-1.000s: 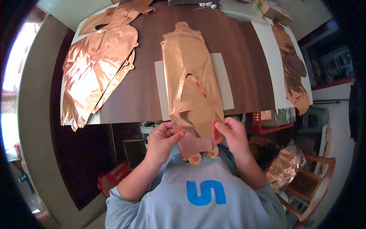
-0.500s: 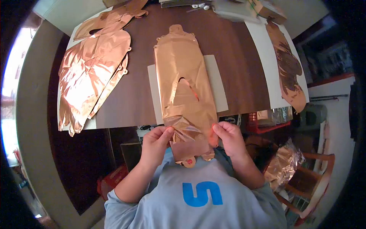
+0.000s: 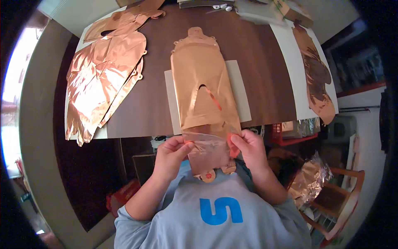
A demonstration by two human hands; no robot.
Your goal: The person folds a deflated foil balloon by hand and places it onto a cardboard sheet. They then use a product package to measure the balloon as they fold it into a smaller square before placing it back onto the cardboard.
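Observation:
A flat rose-gold foil balloon [image 3: 203, 66] lies lengthwise on the table, its near end hanging over the edge toward my shirt. Over that near end is a small clear plastic bag [image 3: 207, 147]. My left hand [image 3: 172, 153] pinches the bag's left side between thumb and index finger. On the other side, my right hand [image 3: 251, 151] is closed on the bag's right side, with a reddish-orange patch showing by the thumb. Rounded foil tabs [image 3: 208, 176], one with a red mark, show below the bag. A white card [image 3: 239, 91] lies beneath the balloon.
More rose-gold foil balloons [image 3: 107, 74] are stacked at the table's left, and another foil piece [image 3: 313, 70] lies on white board at right. A red basket [image 3: 294, 137] and a wooden chair [image 3: 348, 195] with a wrapped foil bundle [image 3: 309, 180] stand at the right.
The plastic over the balloon's near end has been spread flatter, and its upper edge now stretches between my hands. The creased foil there looks smoother. Both hands remain in nearly the same place.

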